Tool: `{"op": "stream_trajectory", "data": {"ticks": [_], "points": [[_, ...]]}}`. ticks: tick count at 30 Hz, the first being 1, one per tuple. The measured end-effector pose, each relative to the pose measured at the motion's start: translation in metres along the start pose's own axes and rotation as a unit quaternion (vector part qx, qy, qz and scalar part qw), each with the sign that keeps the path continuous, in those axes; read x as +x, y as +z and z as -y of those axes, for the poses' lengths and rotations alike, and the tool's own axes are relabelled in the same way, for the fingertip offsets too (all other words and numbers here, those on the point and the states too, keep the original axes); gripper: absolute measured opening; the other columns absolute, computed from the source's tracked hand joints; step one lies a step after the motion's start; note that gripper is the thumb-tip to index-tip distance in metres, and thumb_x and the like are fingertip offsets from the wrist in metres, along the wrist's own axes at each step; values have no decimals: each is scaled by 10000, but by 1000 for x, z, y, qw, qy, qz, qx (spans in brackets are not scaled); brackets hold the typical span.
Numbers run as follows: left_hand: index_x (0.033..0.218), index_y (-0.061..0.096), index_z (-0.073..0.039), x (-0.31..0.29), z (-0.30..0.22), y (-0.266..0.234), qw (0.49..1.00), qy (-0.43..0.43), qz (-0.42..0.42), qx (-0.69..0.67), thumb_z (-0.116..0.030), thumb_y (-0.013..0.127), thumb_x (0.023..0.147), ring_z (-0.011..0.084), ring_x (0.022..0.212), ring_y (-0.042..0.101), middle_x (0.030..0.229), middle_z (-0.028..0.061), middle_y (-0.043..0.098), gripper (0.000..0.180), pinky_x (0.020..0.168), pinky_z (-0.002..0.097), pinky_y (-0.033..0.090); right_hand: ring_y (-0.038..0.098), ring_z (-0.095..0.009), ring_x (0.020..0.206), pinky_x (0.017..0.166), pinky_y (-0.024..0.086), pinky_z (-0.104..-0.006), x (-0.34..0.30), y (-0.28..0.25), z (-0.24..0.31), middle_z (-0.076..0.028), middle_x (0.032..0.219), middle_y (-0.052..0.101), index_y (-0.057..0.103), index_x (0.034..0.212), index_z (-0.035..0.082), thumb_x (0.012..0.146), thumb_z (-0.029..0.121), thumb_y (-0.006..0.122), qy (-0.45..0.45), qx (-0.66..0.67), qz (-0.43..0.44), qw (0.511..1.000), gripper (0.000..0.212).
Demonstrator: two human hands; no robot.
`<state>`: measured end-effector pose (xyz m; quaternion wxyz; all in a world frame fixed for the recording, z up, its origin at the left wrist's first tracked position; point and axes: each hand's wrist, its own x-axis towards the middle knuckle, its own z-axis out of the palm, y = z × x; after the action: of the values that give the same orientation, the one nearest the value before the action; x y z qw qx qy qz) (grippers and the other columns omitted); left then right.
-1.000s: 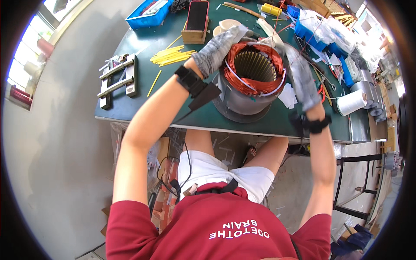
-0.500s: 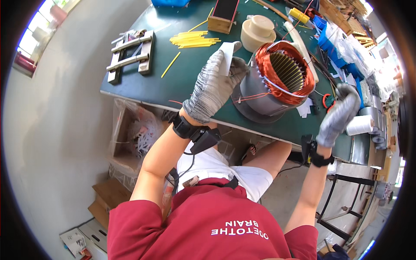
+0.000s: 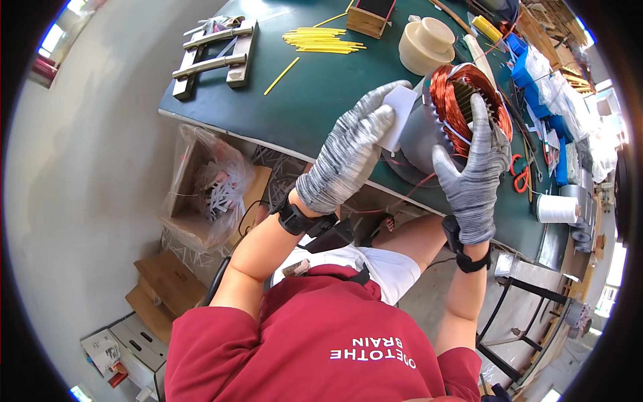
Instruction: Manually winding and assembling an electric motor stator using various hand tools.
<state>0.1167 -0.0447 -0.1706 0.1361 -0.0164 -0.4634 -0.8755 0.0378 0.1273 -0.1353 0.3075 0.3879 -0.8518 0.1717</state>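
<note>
Both my hands wear grey striped gloves. My left hand [image 3: 351,144] pinches a small white sheet of insulation paper [image 3: 400,114] between thumb and fingers, just left of the motor stator. The stator's grey housing [image 3: 416,130] stands on the table, topped by copper windings [image 3: 443,100] around a slotted bore. My right hand [image 3: 474,175] is open, thumb and fingers apart, in front of the windings' near right side. Its fingertips overlap the bore and hide part of it; whether they touch the coils I cannot tell. A thin red wire [image 3: 418,184] hangs from the stator's near side.
On the green table [image 3: 321,100] lie yellow strips [image 3: 325,40], a wooden rack [image 3: 218,57], a cream stepped cylinder [image 3: 425,47], red-handled scissors [image 3: 519,175] and a white thread spool [image 3: 557,209]. Blue bins [image 3: 532,77] line the right. Below stands a bagged box of paper scraps [image 3: 211,187].
My right hand has swung left from beside the scissors to the stator's windings. My left hand, still holding the paper, has shifted and turned it flatter to view. The view has shifted too.
</note>
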Motion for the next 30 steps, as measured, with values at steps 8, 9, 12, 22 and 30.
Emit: {"op": "stream_trajectory", "data": {"ticks": [8,9,12,22,30], "points": [[935,579,-2,-3,-1,8,989,-4,-106,101,-124,552,875,57,720,497,818,33,576,139,645,224,433,397,-315,1167,1015,283,-394,-1,-32,-27,-133,1237,461,341,1350,107,586,-10,560,3,114,187,976,803],[901,577,-18,-3,4,7,980,45,-115,155,-120,543,883,43,711,484,790,-8,553,109,640,202,413,416,-298,1167,1026,281,-382,7,-43,-25,-118,1223,484,409,1298,96,613,-3,588,8,130,223,966,715],[906,531,3,-2,8,10,912,221,-54,342,-26,480,883,141,815,541,996,100,593,63,792,273,436,463,-293,1118,1015,291,-388,16,-46,-33,-116,1164,527,497,1203,86,643,44,642,24,182,232,955,580],[1109,512,30,-8,4,33,980,-37,-42,192,-152,458,914,276,961,525,1053,159,560,273,845,353,430,539,-310,891,828,404,-392,17,-9,-9,-154,936,587,596,935,29,675,260,725,34,17,101,994,371],[1097,556,-1,3,7,34,994,-62,10,-93,-262,462,924,80,869,526,968,17,585,327,787,232,414,543,-303,837,794,385,-408,9,4,-12,-124,846,606,631,850,32,683,279,708,6,-26,14,1000,308]]}}
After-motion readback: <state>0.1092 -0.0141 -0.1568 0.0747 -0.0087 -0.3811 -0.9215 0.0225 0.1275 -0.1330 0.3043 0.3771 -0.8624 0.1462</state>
